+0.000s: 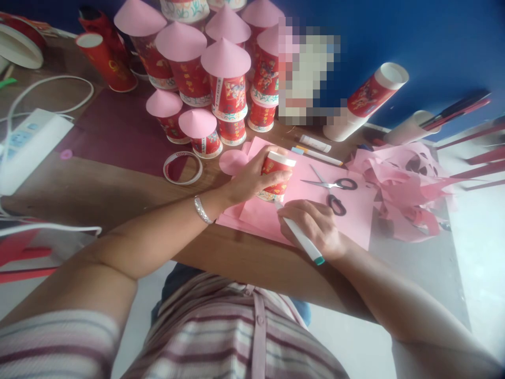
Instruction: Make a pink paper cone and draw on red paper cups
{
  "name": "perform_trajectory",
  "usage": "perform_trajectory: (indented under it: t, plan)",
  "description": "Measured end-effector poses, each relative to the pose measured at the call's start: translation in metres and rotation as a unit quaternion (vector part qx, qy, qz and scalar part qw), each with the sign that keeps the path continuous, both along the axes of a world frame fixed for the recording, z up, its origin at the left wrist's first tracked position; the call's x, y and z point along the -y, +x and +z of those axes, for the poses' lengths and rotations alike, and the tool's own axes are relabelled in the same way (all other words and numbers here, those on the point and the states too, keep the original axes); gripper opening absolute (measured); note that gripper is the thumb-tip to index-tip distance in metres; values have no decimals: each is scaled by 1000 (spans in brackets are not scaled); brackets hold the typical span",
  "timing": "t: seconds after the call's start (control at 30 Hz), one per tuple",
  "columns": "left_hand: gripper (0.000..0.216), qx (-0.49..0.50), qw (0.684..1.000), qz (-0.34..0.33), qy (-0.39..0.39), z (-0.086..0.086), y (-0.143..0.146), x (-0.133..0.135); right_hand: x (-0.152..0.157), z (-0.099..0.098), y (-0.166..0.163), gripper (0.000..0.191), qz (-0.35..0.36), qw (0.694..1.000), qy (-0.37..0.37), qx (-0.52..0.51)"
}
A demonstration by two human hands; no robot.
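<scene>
My left hand (252, 179) is wrapped round a red paper cup (275, 181) with gold print, a white end on top and a drawn-on pale band at the bottom. In my right hand (317, 223) is a white marker (300, 238) with a green end. Its tip is close to the cup's lower band; whether it touches I cannot tell. Beneath both hands lie sheets of pink paper (252, 216). Scissors (329, 185) with dark handles rest spread on the paper to the right. A pink paper disc (233, 162) is beside my left wrist.
Red cups with pink cone roofs (226, 60) stand grouped and stacked at the back. A cut white ring (182, 168) lies left. Behind the paper are pens (319, 155). Pink scraps (410, 184) heap at right, near a pen cup (412, 126). A power strip (33, 147) is far left.
</scene>
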State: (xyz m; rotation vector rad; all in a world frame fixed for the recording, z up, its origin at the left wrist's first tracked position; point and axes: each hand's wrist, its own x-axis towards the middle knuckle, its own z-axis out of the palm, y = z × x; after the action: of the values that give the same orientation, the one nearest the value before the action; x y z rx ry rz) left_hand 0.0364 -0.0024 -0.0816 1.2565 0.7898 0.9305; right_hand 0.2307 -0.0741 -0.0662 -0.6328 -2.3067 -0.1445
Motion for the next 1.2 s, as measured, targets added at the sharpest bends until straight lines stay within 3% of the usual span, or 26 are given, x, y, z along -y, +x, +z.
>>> perform_trajectory:
  t: [0.47, 1.2]
  plan:
    - [47, 3, 1000, 2, 0, 0, 0, -1, 3, 0, 2, 28, 20, 999, -24, -9]
    - [49, 3, 1000, 0, -5, 0, 1, -1, 2, 0, 2, 21, 6, 1000, 1, -8]
